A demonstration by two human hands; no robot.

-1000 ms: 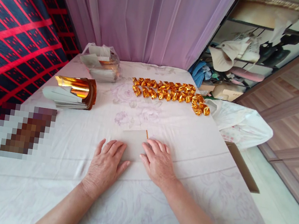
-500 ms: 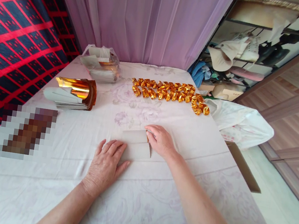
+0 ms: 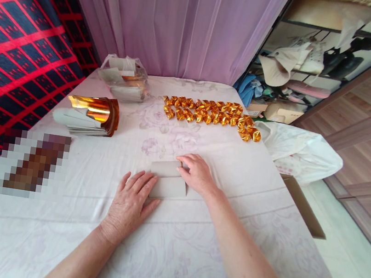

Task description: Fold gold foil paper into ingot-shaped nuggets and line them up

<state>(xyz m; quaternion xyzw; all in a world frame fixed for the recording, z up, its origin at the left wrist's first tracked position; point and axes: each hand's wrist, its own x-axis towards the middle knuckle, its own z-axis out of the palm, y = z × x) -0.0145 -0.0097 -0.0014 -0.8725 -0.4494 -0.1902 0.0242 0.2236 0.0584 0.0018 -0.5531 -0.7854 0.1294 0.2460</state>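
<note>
A small pale grey sheet of paper (image 3: pixel 167 182) lies flat on the white flowered tablecloth (image 3: pixel 189 251) in front of me. My left hand (image 3: pixel 131 203) rests palm down on the sheet's near left corner, fingers spread. My right hand (image 3: pixel 197 174) presses on the sheet's far right corner, fingertips curled over its upper edge. Whether the fingers pinch the edge is hard to tell.
Several folded gold-foil pieces (image 3: pixel 210 113) lie in rows at the back. A stack of grey-backed gold foil sheets (image 3: pixel 87 115) sits at the left, a clear bag of sheets (image 3: pixel 124 79) behind it. A white plastic bag (image 3: pixel 300 154) hangs off the table's right edge.
My right hand slid from the near right side of the sheet up to its far right corner. My left hand stayed flat in place.
</note>
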